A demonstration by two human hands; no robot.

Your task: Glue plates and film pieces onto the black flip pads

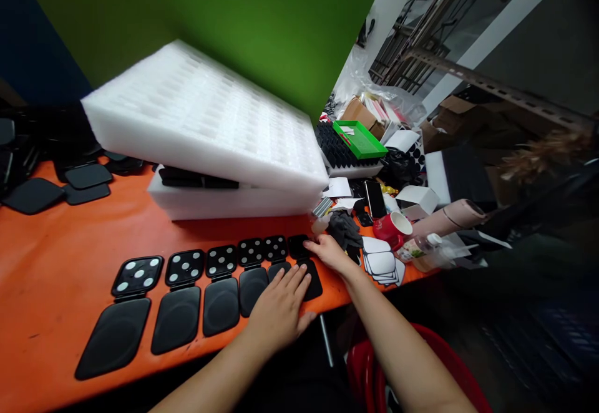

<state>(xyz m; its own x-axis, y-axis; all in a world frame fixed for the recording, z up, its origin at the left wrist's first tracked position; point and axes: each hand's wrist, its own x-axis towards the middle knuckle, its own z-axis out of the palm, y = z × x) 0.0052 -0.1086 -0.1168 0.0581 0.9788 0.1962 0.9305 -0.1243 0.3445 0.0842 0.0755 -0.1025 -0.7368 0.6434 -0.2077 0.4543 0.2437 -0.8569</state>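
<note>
A row of opened black hinged cases point(176, 320) lies along the table's front. Their upper halves carry white dots point(139, 274), while the lower halves are plain black. My left hand point(281, 307) rests palm down over the right end of the row, fingers stretched out on the lower halves and partly covering them. At the rightmost hinged case point(298, 246), my right hand point(329, 253) has its fingertips on the right edge of the upper half, which shows no white dots. Some of its fingers are hidden.
White foam blocks point(243, 204) are stacked behind the row on the orange table point(42, 263), with black pieces between them. Loose black plates point(88, 176) lie left. On the right are a red mug point(393, 229), bottle point(418, 247), phone point(374, 199), dark gloves point(345, 229) and white-faced pads point(380, 260).
</note>
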